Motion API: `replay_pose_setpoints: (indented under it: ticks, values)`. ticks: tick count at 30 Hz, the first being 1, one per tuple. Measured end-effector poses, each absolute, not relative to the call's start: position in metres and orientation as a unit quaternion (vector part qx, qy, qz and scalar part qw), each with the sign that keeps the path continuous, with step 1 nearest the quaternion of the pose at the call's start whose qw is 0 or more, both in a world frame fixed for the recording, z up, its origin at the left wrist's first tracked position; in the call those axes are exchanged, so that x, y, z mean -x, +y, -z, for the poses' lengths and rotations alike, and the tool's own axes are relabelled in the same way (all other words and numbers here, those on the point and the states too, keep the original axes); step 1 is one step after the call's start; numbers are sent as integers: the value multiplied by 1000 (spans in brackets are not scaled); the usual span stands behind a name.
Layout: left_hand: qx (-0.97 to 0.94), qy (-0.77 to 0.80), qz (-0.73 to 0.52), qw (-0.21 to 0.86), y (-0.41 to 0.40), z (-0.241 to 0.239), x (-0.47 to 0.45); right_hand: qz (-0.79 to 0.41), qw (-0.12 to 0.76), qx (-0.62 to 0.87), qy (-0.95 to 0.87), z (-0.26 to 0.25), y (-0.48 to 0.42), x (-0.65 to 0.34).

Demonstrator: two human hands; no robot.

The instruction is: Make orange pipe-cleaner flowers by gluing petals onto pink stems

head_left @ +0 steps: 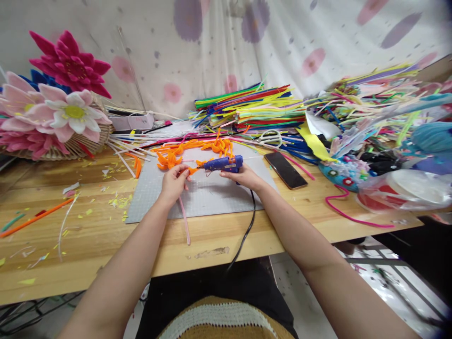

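One head-worn view looks forward and down, close over the wooden table [215,230]; the left hand [173,183] and right hand [246,177] fall near its centre; a patterned curtain [226,54] backs it.

Purple-blue glue gun [221,164] partly hidden by the right hand [244,177], blue bundle [433,139] cut off at the right edge

Right grip [244,176] on glue gun [221,164], orange petals [169,160]

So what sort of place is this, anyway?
It looks like a craft workspace, perhaps for flower-making: bundles of colourful stems lie along the back of the table, big flowers sit at the left, and the right hand holds a blue glue gun.
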State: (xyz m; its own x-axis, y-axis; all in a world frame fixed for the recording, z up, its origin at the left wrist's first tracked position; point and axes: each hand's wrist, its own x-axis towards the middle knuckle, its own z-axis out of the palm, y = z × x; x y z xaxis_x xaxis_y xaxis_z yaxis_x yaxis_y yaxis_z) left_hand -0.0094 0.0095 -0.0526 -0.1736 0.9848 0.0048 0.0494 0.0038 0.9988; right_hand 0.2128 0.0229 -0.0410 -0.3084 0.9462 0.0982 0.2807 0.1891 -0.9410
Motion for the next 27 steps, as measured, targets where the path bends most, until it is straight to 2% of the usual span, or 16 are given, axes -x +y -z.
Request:
replay_pose_setpoints:
  ticks: [19, 27]
  values:
    - [-467, 551, -536, 437, 9, 52, 9, -437, 380, 492, -650, 40, 24, -215]
    - [-465, 556, -530, 440, 9, 52, 10, -456, 374, 439, -678, 38, 19, -211]
